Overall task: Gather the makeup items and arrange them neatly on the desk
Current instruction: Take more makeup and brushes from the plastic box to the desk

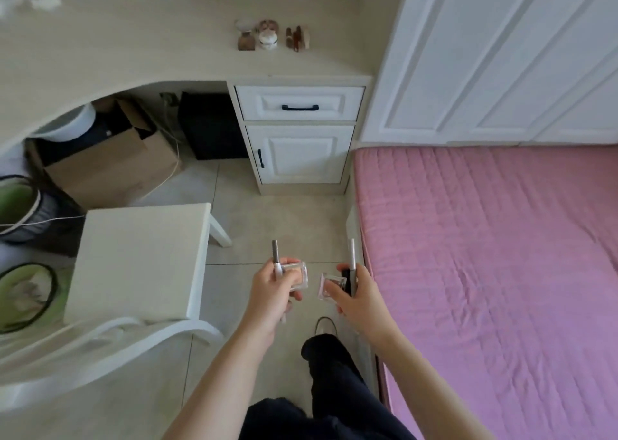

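Hands carry makeup toward the beige desk at twelve o'clock: left hand grips a clear square compact and silver tube, right hand a clear pink compact and dark tube, next to be set beside the small cosmetics cluster.

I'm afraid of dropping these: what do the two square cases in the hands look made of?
Both the square clear case in the left hand and the square clear case in the right hand look like glossy transparent plastic: see-through edges, bright glints. Glass can't be excluded.
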Available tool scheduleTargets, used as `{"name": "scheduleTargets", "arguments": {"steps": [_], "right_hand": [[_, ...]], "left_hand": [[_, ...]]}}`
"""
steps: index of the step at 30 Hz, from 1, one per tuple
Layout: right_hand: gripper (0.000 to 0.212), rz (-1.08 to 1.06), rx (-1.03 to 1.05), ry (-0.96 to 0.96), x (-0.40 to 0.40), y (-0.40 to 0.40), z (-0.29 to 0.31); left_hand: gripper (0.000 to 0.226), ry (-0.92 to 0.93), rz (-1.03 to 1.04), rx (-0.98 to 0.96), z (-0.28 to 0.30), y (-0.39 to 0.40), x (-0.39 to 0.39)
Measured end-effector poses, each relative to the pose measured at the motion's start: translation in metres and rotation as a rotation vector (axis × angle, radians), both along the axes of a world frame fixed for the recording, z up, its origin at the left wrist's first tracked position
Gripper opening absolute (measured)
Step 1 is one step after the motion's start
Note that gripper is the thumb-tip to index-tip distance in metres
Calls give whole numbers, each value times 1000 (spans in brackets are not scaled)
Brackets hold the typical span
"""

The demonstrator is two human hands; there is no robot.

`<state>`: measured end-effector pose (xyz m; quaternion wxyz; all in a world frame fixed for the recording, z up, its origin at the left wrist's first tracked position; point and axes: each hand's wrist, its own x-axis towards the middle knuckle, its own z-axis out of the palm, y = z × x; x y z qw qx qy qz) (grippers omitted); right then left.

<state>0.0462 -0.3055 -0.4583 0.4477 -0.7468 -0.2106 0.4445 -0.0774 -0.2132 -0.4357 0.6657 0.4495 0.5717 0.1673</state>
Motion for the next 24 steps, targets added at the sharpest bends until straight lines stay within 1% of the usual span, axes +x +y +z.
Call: {"name": "scheduleTargets", "arguments": {"steps": [5, 8, 12, 17, 24], "right_hand": [[28, 160, -15, -12, 62, 61, 9], [28, 200, -24, -32, 95, 97, 9], [25, 201, -39, -36, 129, 143, 7], [29, 192, -34, -46, 164, 207, 6], [35, 98, -47, -69, 202, 326, 4]], "left_hand": [[17, -9, 62, -3, 7, 52, 51], [18, -2, 90, -15, 5, 83, 75], [19, 3, 113, 6, 5, 127, 101], [19, -4, 136, 28, 3, 191, 132], [16, 16, 14, 129, 3, 320, 181]]}}
